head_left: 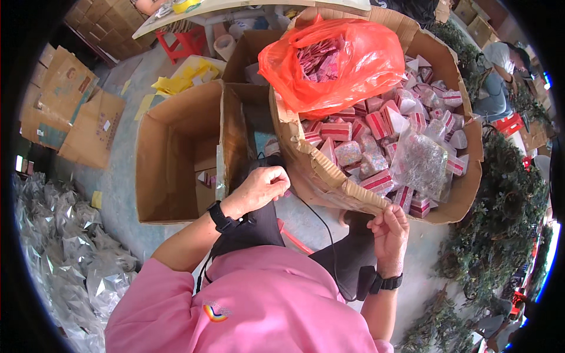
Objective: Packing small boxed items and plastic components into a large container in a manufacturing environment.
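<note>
My left hand [266, 187] is closed in front of the gap between two cartons, with a tiny pink bit showing at its fingers. Whatever it grips is too small to make out. At the near rim of the large round-cornered carton [329, 173], my right hand [389, 226] has its fingers pinched together, and anything in them is hidden. Inside that carton lie many small pink-and-white wedge-shaped pieces [376, 123] in clear wrap. A clear plastic bag [421, 165] rests over some of them. On the far side sits a red plastic bag [371, 59] holding flat pink pieces [322, 59].
Left of my hands stands an open carton [176, 153] with a few small pieces at its bottom. Silvery wrapped shapes [76, 247] pile up at the left, flattened cardboard [76, 106] behind them. Green foliage [494, 206] lies on the right, near another person [494, 76].
</note>
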`<state>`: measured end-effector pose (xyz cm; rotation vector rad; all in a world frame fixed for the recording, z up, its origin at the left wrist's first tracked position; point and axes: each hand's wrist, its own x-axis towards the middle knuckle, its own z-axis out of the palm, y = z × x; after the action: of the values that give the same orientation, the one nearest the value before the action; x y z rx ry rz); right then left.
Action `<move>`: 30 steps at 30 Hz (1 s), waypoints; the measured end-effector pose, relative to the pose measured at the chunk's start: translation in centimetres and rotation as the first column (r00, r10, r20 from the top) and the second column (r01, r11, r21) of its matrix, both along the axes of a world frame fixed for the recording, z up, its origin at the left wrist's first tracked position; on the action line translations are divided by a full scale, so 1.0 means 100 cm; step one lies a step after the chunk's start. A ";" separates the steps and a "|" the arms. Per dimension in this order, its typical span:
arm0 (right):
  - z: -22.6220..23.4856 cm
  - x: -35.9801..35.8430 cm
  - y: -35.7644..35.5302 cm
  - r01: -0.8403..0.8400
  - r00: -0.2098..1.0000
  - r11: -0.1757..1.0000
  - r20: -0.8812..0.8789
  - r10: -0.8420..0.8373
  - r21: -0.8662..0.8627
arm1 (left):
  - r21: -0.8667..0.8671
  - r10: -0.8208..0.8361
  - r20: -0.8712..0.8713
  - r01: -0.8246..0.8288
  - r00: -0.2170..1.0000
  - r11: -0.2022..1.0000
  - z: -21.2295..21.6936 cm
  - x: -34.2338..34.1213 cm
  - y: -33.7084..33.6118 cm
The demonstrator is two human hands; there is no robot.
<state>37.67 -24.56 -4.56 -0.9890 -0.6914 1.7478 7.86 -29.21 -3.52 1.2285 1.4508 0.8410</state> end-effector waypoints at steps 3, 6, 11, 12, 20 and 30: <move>0.000 0.007 0.005 -0.002 1.000 1.000 0.011 0.001 0.004 | -0.035 -0.010 0.002 0.011 1.000 0.999 0.004 0.004 0.000; 0.012 0.011 0.016 0.030 0.997 0.999 0.071 -0.032 0.026 | -0.018 -0.012 0.020 0.013 1.000 1.000 0.005 0.003 0.002; 0.011 0.040 0.066 0.125 0.946 0.969 0.269 -0.181 0.212 | 0.021 -0.013 0.011 0.012 1.000 1.000 0.007 0.004 0.008; 0.007 0.047 0.079 0.127 0.944 0.968 0.274 -0.185 0.218 | 0.011 -0.017 0.012 0.017 1.000 1.000 0.006 0.004 0.008; -0.021 0.070 0.159 -0.331 -0.004 0.806 0.853 -0.522 0.491 | -0.022 -0.036 -0.047 0.035 0.998 0.999 0.001 0.004 0.002; -0.028 0.084 0.182 -0.317 -0.020 0.844 0.887 -0.461 0.432 | -0.017 0.030 -0.012 -0.031 0.999 0.999 -0.008 -0.006 0.005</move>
<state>46.05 -6.32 -7.34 -1.7754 -1.9034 0.1856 7.23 -28.69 -4.35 1.2031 1.4868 0.8415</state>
